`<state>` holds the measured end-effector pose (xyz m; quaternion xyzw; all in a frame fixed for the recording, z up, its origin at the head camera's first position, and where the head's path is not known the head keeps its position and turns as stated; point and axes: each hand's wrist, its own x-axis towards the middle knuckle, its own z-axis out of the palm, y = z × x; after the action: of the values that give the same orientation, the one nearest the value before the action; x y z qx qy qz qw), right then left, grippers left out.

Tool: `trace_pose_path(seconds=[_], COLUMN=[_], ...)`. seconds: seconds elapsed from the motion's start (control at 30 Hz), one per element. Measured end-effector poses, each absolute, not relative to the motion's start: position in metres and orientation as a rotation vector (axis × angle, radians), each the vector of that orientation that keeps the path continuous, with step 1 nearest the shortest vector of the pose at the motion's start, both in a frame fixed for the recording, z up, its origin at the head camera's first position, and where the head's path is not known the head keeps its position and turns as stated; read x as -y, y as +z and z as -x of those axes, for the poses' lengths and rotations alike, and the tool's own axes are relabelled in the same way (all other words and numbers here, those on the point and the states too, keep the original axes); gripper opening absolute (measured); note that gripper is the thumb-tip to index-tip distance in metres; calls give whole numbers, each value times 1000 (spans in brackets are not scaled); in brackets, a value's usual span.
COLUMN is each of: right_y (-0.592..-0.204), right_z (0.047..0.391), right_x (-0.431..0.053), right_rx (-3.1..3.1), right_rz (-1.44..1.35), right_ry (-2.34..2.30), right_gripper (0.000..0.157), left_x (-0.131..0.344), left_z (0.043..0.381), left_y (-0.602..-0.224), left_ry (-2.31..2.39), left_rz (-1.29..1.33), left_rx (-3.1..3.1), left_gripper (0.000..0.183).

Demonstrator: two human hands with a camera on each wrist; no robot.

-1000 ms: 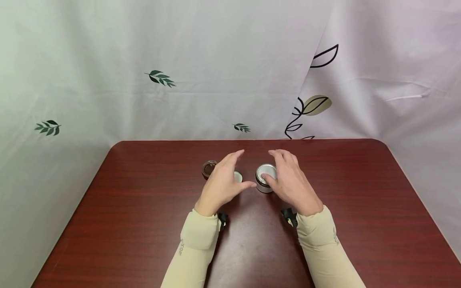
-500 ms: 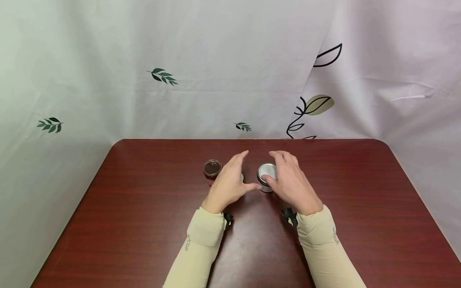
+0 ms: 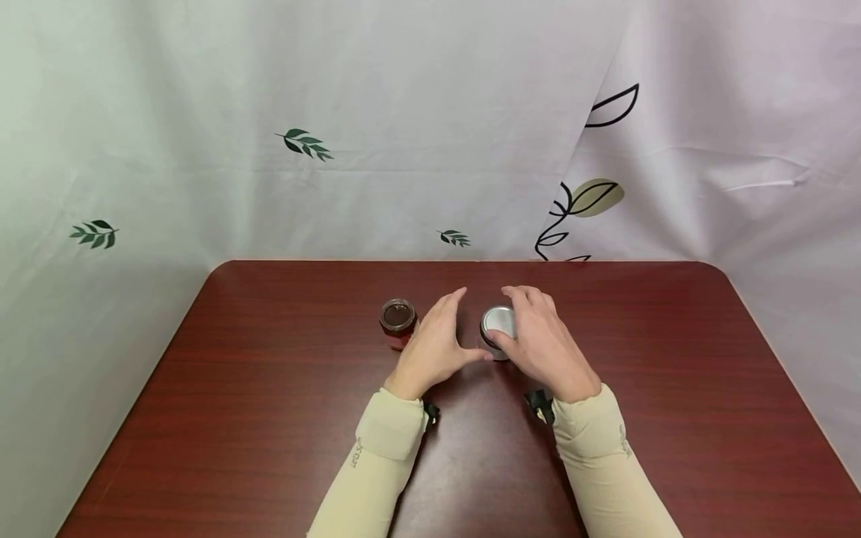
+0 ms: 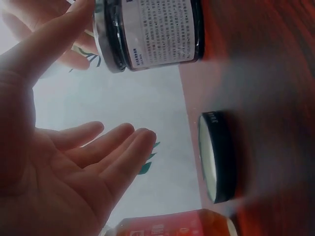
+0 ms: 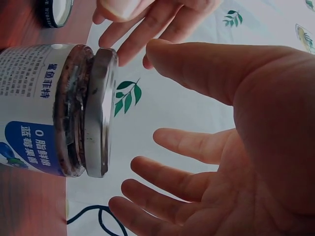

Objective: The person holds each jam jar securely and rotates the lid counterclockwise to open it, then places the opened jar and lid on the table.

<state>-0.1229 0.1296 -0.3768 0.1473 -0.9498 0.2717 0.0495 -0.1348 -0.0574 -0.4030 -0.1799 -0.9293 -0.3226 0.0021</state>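
Note:
A glass jar (image 5: 37,110) with a blueberry label stands upright on the table, its silver lid (image 3: 498,320) on top. Over the jar's right side hovers my right hand (image 3: 541,340), fingers spread and thumb apart, and the right wrist view shows a gap between them and the lid. My left hand (image 3: 430,347) is held left of this jar with fingers extended; its thumb points toward the jar, and contact cannot be told. Left of that hand is a lidless jar (image 3: 398,317) with dark contents and a red label. A dark-rimmed lid (image 4: 216,157), pale inside, rests between the jars, hidden in the head view.
The reddish-brown wooden table (image 3: 255,403) has rounded far corners. Behind it hangs a pale curtain (image 3: 377,187) printed with leaves, close to the table's far edge. Both forearms reach in from the near side.
My left hand has shifted right toward the silver-lidded jar, uncovering the lidless jar and covering the loose lid in the head view. The right hand has barely moved.

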Motion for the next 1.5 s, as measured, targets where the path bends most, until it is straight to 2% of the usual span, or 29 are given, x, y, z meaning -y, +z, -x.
trace_pose_path(seconds=[0.8, 1.5], right_y=[-384, -391], right_z=[124, 125], right_x=[-123, -120], right_rx=[2927, 2998], right_rz=[-484, -462], right_ry=[812, 775], right_gripper=[68, 68], left_x=[52, 49], left_z=[136, 139], left_y=[-414, -422], left_ry=[-1028, -1030], left_rz=[509, 495], left_rx=[2989, 3013], left_gripper=[109, 100])
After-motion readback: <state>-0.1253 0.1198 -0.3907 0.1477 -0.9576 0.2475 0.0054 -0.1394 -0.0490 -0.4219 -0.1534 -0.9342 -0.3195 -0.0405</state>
